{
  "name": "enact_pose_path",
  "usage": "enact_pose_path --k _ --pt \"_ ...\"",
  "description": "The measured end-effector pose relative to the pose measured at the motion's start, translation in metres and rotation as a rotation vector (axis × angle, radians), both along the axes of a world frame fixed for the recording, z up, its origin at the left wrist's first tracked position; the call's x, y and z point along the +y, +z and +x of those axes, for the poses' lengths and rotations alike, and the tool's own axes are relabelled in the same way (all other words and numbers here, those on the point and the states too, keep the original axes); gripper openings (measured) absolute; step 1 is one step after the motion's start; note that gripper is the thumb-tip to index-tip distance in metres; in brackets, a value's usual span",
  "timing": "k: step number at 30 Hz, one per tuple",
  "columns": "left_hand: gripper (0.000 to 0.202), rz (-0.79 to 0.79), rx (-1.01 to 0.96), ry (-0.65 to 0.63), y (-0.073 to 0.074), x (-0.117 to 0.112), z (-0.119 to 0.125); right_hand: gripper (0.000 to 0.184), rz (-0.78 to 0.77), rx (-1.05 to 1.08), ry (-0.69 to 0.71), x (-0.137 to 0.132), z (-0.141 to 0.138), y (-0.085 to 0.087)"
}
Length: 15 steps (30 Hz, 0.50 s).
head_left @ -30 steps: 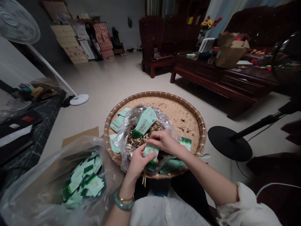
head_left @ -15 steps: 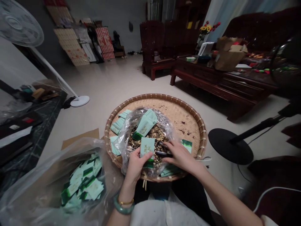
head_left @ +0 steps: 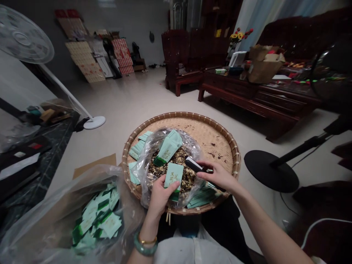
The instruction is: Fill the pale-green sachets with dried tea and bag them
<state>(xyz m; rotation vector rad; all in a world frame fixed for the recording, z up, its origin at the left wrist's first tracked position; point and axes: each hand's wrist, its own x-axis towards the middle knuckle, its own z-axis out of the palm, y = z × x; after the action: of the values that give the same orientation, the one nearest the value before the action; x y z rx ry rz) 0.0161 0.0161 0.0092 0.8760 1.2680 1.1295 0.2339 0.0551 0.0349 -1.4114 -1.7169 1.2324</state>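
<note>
My left hand (head_left: 161, 198) grips a pale green packet (head_left: 173, 179) with a dark green lower end and gold print, holding it upright over a clear plastic bag (head_left: 145, 183). That bag lies open in a round woven bamboo tray (head_left: 235, 161) and holds dried tea leaves (head_left: 178, 157) and another green packet (head_left: 166, 151). My right hand (head_left: 217, 176) pinches a small black clip-like tool (head_left: 194, 164) above the leaves. Loose green packets (head_left: 136, 150) lie on the tray beside the bag, and more (head_left: 202, 198) lie near my right wrist.
At front left, a large clear bag (head_left: 96, 216) of green packets rests on a cardboard sheet (head_left: 95, 165). A black round stand base (head_left: 271, 171) sits right of the tray, a white fan stand (head_left: 93, 122) left. Dark wooden furniture (head_left: 247, 88) lines the back right.
The black tool has turned and risen in my right hand, and that hand has moved up and slightly back from the packet. The view has tilted a little.
</note>
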Motion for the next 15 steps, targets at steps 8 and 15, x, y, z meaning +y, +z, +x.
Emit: enact_pose_path --k 8,15 --pt "0.035 0.053 0.101 -0.098 0.003 0.001 0.005 0.031 0.034 -0.01 0.148 0.016 -0.032 0.025" --pt "0.039 -0.029 0.057 -0.105 0.006 -0.004 -0.007 0.028 0.142 -0.055 0.092 0.024 -0.037 0.014"
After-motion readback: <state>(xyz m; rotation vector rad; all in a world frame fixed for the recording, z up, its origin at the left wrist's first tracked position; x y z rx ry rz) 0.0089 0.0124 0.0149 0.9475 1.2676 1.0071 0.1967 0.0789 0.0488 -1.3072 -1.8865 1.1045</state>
